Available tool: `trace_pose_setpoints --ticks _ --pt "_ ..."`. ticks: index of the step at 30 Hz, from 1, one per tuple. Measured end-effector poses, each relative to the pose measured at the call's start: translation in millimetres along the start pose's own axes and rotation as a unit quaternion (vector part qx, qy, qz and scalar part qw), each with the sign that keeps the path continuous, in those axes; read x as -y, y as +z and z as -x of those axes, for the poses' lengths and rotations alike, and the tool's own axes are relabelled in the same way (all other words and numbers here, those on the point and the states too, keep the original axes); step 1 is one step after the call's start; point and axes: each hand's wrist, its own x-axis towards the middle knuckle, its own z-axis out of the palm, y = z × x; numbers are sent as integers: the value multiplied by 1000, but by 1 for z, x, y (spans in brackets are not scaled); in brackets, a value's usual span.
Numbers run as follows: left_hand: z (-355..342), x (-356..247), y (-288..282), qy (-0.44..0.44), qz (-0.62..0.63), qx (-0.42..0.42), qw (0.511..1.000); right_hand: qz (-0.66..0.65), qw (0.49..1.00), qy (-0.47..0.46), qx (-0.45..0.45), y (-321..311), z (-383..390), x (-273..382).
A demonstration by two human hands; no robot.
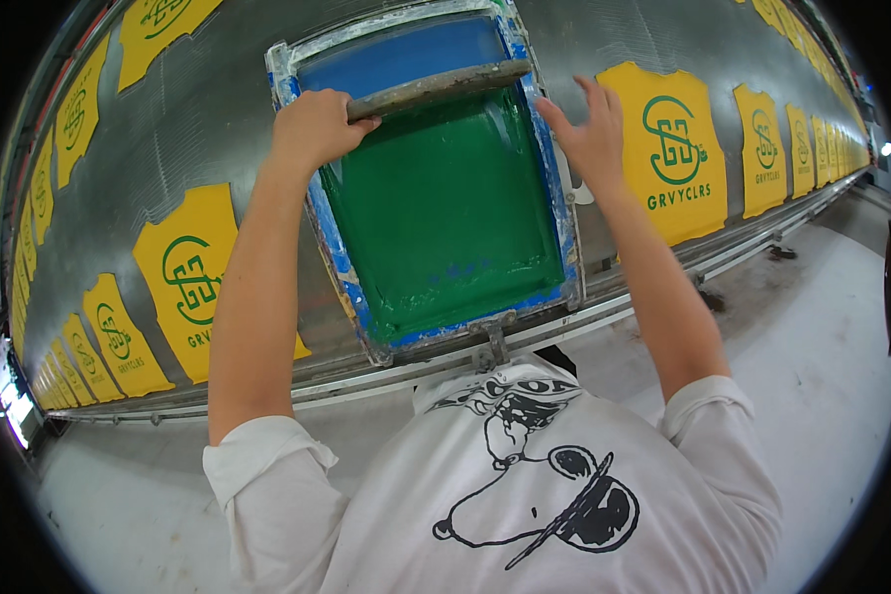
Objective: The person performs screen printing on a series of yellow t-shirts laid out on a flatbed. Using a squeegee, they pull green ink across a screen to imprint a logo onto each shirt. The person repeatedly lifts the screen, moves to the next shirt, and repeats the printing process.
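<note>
A: Two hands are seen at the printing screen [445, 198]. How is the squeegee [436, 87] laid?

B: Its long axis is run across the screen from side to side, tilted slightly, with the right end raised toward the far edge. It is placed near the far end of the frame, above the green ink.

A: How is it held?

B: Its left end is gripped by the left hand [312, 127], fingers curled closed over the handle. The right hand [592, 134] is kept open, fingers spread, and is laid on the right rail of the frame.

A: And its look?

B: A long grey bar is seen, smeared and worn. The screen is bordered with blue tape and coated in green. Yellow shirt pieces [671, 148] with green prints are laid along the tabletop [198, 129] on both sides.
</note>
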Motion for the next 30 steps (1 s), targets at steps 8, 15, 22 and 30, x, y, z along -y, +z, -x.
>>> trace_pose_setpoints --ticks 8,15,22,30 --pt "-5 3 9 -14 -52 -35 998 185 905 -225 311 53 -89 64" --pt "-3 3 12 -25 -47 -56 997 183 906 -217 315 67 -82 57" --pt "-6 4 10 -28 -46 -53 997 159 914 -224 299 62 -82 57" --pt "18 -4 24 -16 -54 -82 995 142 924 -239 264 47 -60 57"
